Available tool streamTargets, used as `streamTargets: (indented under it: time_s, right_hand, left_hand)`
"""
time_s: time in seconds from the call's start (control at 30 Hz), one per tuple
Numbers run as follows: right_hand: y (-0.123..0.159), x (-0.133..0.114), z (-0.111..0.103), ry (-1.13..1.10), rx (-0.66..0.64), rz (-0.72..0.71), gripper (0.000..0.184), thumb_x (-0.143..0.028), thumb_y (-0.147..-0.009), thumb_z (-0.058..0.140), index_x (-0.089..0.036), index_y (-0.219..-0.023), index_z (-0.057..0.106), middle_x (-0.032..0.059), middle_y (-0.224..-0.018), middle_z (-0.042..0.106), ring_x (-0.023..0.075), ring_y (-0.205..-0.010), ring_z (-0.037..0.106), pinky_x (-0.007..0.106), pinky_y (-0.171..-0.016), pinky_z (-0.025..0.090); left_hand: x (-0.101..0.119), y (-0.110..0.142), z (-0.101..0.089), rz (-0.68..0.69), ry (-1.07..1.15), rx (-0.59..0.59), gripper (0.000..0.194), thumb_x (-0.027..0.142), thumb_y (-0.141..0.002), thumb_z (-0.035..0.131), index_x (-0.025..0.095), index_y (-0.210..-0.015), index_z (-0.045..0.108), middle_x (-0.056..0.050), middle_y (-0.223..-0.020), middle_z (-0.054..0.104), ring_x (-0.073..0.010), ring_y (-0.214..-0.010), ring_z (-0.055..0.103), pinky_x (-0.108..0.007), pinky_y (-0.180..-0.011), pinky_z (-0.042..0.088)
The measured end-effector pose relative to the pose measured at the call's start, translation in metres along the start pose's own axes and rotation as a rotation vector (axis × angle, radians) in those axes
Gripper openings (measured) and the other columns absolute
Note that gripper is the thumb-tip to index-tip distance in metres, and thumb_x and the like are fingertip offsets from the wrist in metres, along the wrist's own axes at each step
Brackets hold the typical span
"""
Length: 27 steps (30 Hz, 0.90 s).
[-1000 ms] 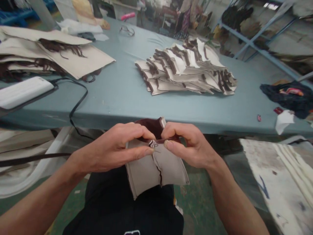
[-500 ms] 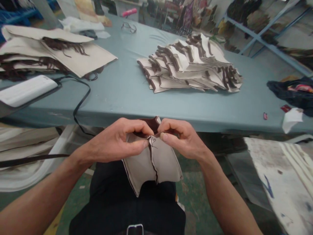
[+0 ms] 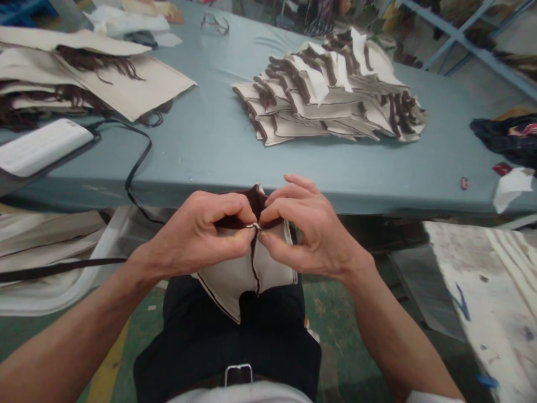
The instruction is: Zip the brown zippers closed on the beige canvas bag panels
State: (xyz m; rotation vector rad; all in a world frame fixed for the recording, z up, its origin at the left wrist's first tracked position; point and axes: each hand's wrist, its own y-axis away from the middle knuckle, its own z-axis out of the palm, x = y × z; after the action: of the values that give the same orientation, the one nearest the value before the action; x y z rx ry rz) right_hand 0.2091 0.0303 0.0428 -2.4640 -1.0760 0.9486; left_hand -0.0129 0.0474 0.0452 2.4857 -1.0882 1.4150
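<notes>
Between my hands, over my lap, hangs a cream fabric piece (image 3: 229, 280) with dark brown edging, a brown inside and a dark seam down its middle. My left hand (image 3: 210, 226) pinches its upper edge beside the seam, thumb against forefinger. On the other side of the seam, my right hand (image 3: 308, 229) pinches the same edge with thumb and forefinger, its other fingers lifted. A short bit of pale material or thread pokes up between the fingertips; it is too small to make out. Part of the upper edge is hidden behind my fingers.
A blue-covered table (image 3: 201, 162) runs across in front. On it are a stack of similar cream pieces (image 3: 335, 106), larger cream panels (image 3: 155, 84) at left, a white device (image 3: 46, 145) with a black strap, and glasses (image 3: 215, 23). A white-topped stand (image 3: 474, 280) is at right.
The fabric piece has shifted slightly left and up in view. My right hand has turned, its outer fingers now raised and spread, while both hands keep pinching the edge at the seam.
</notes>
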Motion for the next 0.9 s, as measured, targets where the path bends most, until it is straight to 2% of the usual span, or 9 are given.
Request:
streamTargets:
  time_s: [0.07, 0.13, 0.23, 0.33, 0.47, 0.57, 0.7, 0.8, 0.9]
  right_hand:
    - [-0.003, 0.000, 0.003, 0.027, 0.007, -0.013, 0.005, -0.021, -0.090, 0.063, -0.022, -0.086, 0.065, 0.0014, -0.082, 0.075, 0.0190, -0.077, 0.069, 0.045, -0.110, 0.046]
    - [-0.007, 0.000, 0.004, 0.084, 0.018, -0.032, 0.009, -0.018, -0.092, 0.060, -0.021, -0.085, 0.065, 0.0032, -0.077, 0.074, 0.0191, -0.072, 0.067, 0.039, -0.089, 0.053]
    - [-0.012, -0.001, 0.000, 0.110, 0.053, -0.024, 0.010, -0.017, -0.094, 0.059, -0.019, -0.088, 0.066, 0.0048, -0.078, 0.075, 0.0189, -0.069, 0.067, 0.032, -0.069, 0.048]
    - [-0.013, -0.003, -0.003, 0.099, 0.087, -0.018, 0.009, -0.017, -0.096, 0.059, -0.021, -0.090, 0.066, 0.0028, -0.080, 0.076, 0.0157, -0.067, 0.066, 0.029, -0.067, 0.047]
    - [-0.009, -0.004, 0.001, 0.148, 0.142, -0.024, 0.016, -0.013, -0.094, 0.055, -0.022, -0.085, 0.064, 0.0012, -0.074, 0.074, 0.0151, -0.066, 0.064, 0.029, -0.067, 0.046]
    - [-0.005, -0.002, 0.007, 0.028, 0.166, 0.010, 0.014, -0.013, -0.088, 0.055, -0.023, -0.081, 0.060, -0.0002, -0.072, 0.070, 0.0148, -0.064, 0.062, 0.028, -0.065, 0.046]
    - [-0.001, 0.001, 0.008, -0.172, 0.029, 0.136, 0.004, -0.018, -0.084, 0.057, -0.022, -0.084, 0.058, -0.0040, -0.068, 0.062, 0.0111, -0.056, 0.051, 0.025, -0.059, 0.039]
    - [0.000, 0.002, 0.008, -0.156, -0.090, 0.170, 0.003, -0.019, -0.084, 0.057, -0.021, -0.084, 0.058, -0.0056, -0.065, 0.056, 0.0100, -0.053, 0.044, 0.026, -0.056, 0.033]
    - [-0.002, 0.003, 0.009, -0.127, -0.082, 0.163, 0.006, -0.019, -0.082, 0.056, -0.022, -0.077, 0.055, -0.0048, -0.064, 0.054, 0.0108, -0.055, 0.043, 0.027, -0.058, 0.031]
  left_hand:
    - [0.001, -0.002, -0.002, 0.005, -0.032, 0.034, 0.014, 0.017, -0.083, 0.056, 0.019, -0.070, 0.060, 0.006, -0.063, 0.057, -0.0083, -0.055, 0.047, -0.022, -0.054, 0.037]
    - [0.002, -0.005, -0.007, 0.024, -0.055, 0.052, 0.014, 0.017, -0.085, 0.057, 0.019, -0.071, 0.061, 0.006, -0.063, 0.057, -0.0084, -0.055, 0.047, -0.022, -0.054, 0.036]
    - [0.004, -0.009, -0.015, 0.033, -0.056, 0.045, 0.012, 0.016, -0.087, 0.058, 0.018, -0.077, 0.065, 0.006, -0.065, 0.059, -0.0082, -0.056, 0.050, -0.021, -0.053, 0.037]
    - [0.007, -0.012, -0.019, 0.021, -0.038, 0.028, 0.012, 0.015, -0.088, 0.060, 0.017, -0.078, 0.067, 0.006, -0.065, 0.059, -0.0079, -0.057, 0.050, -0.020, -0.052, 0.037]
    - [0.009, -0.011, -0.014, 0.025, -0.042, 0.029, 0.012, 0.014, -0.088, 0.059, 0.018, -0.079, 0.066, 0.007, -0.065, 0.059, -0.0081, -0.056, 0.050, -0.021, -0.053, 0.037]
    - [0.009, -0.007, -0.008, 0.047, -0.090, 0.049, 0.009, 0.015, -0.088, 0.059, 0.019, -0.083, 0.065, 0.005, -0.070, 0.064, -0.0096, -0.059, 0.055, -0.023, -0.056, 0.040]
    - [0.008, -0.001, -0.003, 0.083, -0.194, 0.031, 0.010, 0.015, -0.093, 0.056, 0.020, -0.088, 0.065, 0.004, -0.077, 0.068, -0.0105, -0.063, 0.060, -0.023, -0.061, 0.043]
    - [0.004, 0.001, -0.003, 0.093, -0.254, 0.012, 0.011, 0.015, -0.096, 0.056, 0.020, -0.093, 0.065, 0.003, -0.081, 0.070, -0.0108, -0.067, 0.063, -0.023, -0.066, 0.046]
    - [-0.001, 0.002, -0.003, 0.126, -0.263, -0.004, 0.011, 0.015, -0.098, 0.055, 0.020, -0.097, 0.064, 0.002, -0.086, 0.071, -0.0116, -0.072, 0.065, -0.022, -0.072, 0.049]
